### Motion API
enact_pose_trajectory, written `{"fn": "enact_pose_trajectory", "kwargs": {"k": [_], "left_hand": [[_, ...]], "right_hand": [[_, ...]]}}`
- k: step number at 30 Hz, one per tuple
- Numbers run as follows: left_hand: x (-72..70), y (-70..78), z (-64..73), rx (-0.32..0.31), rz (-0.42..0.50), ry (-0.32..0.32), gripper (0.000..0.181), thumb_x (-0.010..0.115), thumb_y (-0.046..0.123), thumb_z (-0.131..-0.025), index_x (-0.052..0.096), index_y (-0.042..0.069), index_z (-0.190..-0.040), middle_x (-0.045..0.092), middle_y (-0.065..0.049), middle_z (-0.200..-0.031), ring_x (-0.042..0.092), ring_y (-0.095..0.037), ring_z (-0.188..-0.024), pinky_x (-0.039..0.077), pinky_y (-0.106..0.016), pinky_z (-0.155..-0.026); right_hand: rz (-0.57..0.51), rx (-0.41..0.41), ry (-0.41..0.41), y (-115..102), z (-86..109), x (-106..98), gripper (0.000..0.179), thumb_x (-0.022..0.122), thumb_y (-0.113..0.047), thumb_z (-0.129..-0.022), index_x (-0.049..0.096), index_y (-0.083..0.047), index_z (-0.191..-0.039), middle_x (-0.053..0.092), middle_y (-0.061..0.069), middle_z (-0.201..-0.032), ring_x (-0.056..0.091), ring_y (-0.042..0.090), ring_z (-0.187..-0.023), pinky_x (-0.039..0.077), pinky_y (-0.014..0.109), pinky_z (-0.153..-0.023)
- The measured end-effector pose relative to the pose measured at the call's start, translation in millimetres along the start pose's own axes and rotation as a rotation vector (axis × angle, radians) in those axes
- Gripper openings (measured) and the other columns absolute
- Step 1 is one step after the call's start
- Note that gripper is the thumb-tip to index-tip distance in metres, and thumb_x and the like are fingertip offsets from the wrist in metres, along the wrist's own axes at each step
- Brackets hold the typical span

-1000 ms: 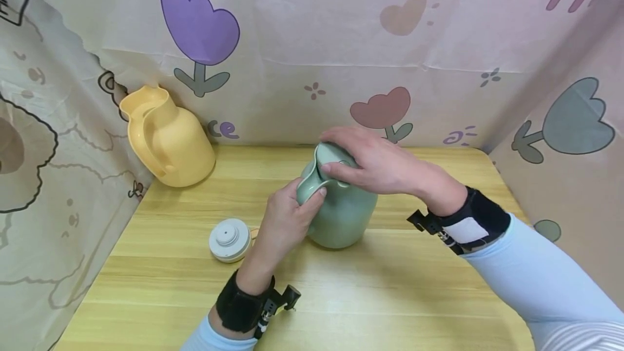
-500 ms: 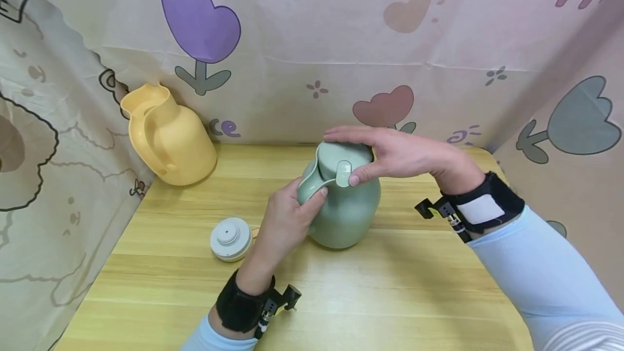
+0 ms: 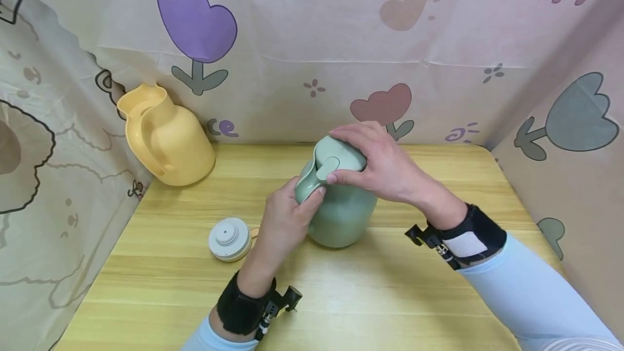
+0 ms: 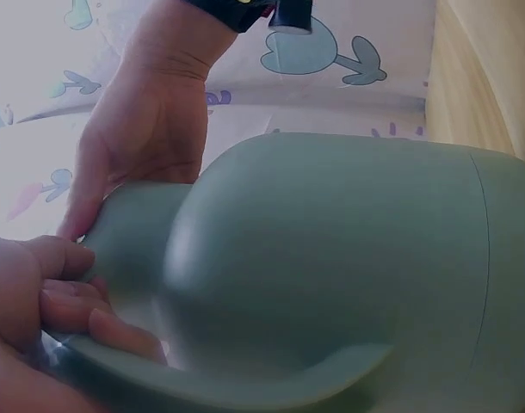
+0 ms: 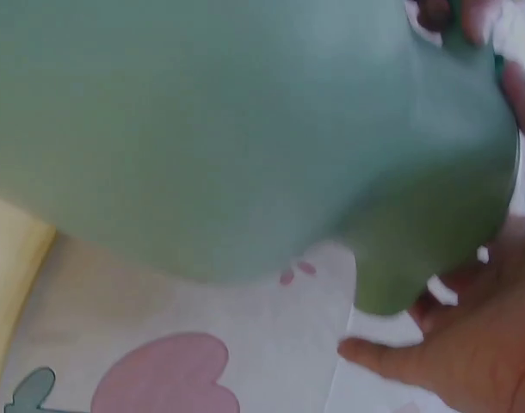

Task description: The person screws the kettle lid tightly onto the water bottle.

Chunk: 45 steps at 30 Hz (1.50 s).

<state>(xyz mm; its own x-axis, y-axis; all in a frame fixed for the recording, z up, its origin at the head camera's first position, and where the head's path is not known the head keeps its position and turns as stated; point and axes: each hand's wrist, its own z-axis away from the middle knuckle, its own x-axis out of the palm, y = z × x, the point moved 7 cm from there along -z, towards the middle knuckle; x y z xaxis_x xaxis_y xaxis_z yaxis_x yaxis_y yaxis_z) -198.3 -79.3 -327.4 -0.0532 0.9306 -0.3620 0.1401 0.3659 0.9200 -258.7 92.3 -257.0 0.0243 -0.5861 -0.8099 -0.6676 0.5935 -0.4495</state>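
A green thermos jug (image 3: 343,218) stands on the wooden table near the middle, its handle (image 3: 308,183) pointing to the front left. My left hand (image 3: 287,213) grips this handle, thumb on top. In the left wrist view, fingers (image 4: 116,331) curl under the handle beside the jug's body. At the top, my right hand (image 3: 380,164) holds the green lid (image 3: 336,148), thumb at the near edge by the lid's tab (image 3: 327,168) and fingers across the far side. The tab points toward the handle. In the right wrist view the jug's body hides most of the lid.
A yellow jug (image 3: 170,140) without a lid stands at the back left corner. Left of my left forearm lies a round white lid (image 3: 229,238), stepped side up, with a yellow tab partly showing. Printed cloth (image 3: 292,26) hangs behind the table and along both sides.
The lid's tab has swung left toward the handle. My right hand opened and shifted right, then closed round the lid again. My left hand kept its grip on the handle.
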Motion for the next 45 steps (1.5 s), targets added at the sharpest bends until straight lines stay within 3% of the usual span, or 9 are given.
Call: {"fn": "enact_pose_trajectory", "kwargs": {"k": [6, 14, 24, 30, 38, 45], "left_hand": [[-0.4, 2.3, 1.4, -0.006, -0.034, 0.019, 0.032, 0.073, 0.033, -0.1, 0.071, 0.007, -0.119, 0.073, -0.008, -0.096, 0.068, -0.022, -0.086, 0.062, -0.042, -0.077], [-1.5, 5.0, 2.1, -0.032, -0.082, 0.046, 0.03, 0.074, 0.037, -0.098, 0.069, 0.01, -0.109, 0.056, -0.004, -0.076, 0.062, -0.023, -0.079, 0.053, -0.035, -0.068], [-0.6, 7.0, 2.8, -0.02, -0.077, 0.053, 0.031, 0.075, 0.038, -0.099, 0.069, 0.011, -0.11, 0.056, -0.002, -0.076, 0.063, -0.023, -0.081, 0.054, -0.037, -0.071], [-0.5, 7.3, 3.6, -0.018, -0.094, 0.066, 0.03, 0.075, 0.038, -0.099, 0.068, 0.01, -0.107, 0.051, -0.002, -0.072, 0.062, -0.022, -0.078, 0.054, -0.036, -0.069], [-0.7, 7.3, 5.1, -0.018, -0.108, 0.085, 0.03, 0.075, 0.038, -0.098, 0.07, 0.011, -0.108, 0.06, -0.003, -0.076, 0.064, -0.022, -0.078, 0.057, -0.038, -0.069], [-0.3, 3.3, 4.6, -0.023, -0.1, 0.094, 0.029, 0.077, 0.039, -0.096, 0.069, 0.012, -0.104, 0.06, -0.004, -0.077, 0.062, -0.022, -0.075, 0.053, -0.034, -0.064]], "right_hand": [[0.018, 0.089, 0.165, -6.5, 8.9, 3.7, 0.075, 0.092, -0.045, -0.08, 0.064, -0.01, -0.14, 0.062, 0.009, -0.143, 0.048, 0.032, -0.135, 0.043, 0.051, -0.103], [0.034, 0.16, 0.214, -11.3, 15.7, 3.3, 0.077, 0.091, -0.048, -0.079, 0.064, -0.01, -0.14, 0.061, 0.012, -0.144, 0.048, 0.032, -0.136, 0.04, 0.053, -0.105], [0.024, 0.109, 0.274, -11.3, 18.5, 4.2, 0.079, 0.093, -0.045, -0.078, 0.064, -0.007, -0.141, 0.06, 0.016, -0.146, 0.046, 0.036, -0.137, 0.04, 0.055, -0.107], [0.01, 0.13, 0.283, -12.3, 19.5, 4.3, 0.08, 0.093, -0.046, -0.077, 0.064, -0.007, -0.141, 0.06, 0.015, -0.147, 0.046, 0.036, -0.137, 0.039, 0.055, -0.108], [-0.027, 0.142, 0.3, -13.3, 23.7, 9.6, 0.08, 0.093, -0.042, -0.079, 0.061, -0.006, -0.144, 0.057, 0.015, -0.15, 0.042, 0.036, -0.138, 0.038, 0.056, -0.111], [-0.043, 0.082, 0.36, -11.9, 30.0, 20.0, 0.081, 0.092, -0.036, -0.081, 0.058, -0.002, -0.147, 0.051, 0.019, -0.153, 0.041, 0.04, -0.14, 0.04, 0.057, -0.113]]}}
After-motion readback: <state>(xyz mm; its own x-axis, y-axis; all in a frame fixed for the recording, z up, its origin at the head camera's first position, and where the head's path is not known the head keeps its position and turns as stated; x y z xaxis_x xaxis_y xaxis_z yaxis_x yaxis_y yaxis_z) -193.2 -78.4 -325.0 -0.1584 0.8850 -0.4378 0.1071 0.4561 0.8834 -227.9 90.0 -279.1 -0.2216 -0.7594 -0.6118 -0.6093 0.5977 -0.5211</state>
